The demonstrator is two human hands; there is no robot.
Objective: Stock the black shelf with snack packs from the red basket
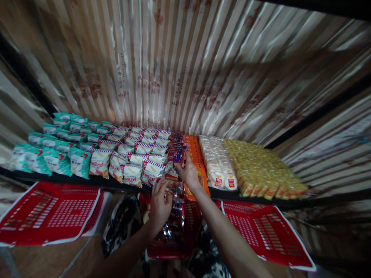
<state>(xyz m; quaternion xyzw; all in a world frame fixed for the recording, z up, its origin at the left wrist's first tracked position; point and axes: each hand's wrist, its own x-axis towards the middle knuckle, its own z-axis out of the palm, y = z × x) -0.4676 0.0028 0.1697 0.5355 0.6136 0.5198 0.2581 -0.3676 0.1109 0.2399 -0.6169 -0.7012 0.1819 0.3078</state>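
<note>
My right hand (pixel 189 173) reaches onto the dark shelf (pixel 58 177) and grips a dark red and blue snack packet (pixel 175 154) standing in a row of the same packets. Just below the shelf edge, my left hand (pixel 160 204) holds the top of a clear plastic bag (pixel 175 220) of packets that hangs over a red basket (pixel 185 231). Left of the dark packets lie rows of white and red snack bags (pixel 136 154). An orange pack (pixel 197 158) lies right of my right hand.
Teal snack bags (pixel 55 150) fill the shelf's left end. Pale wrapped biscuits (pixel 217 166) and yellow packs (pixel 261 170) fill the right. Red baskets stand below at the left (pixel 49 212) and right (pixel 261 231). A striped shiny curtain (pixel 185 69) hangs behind the shelf.
</note>
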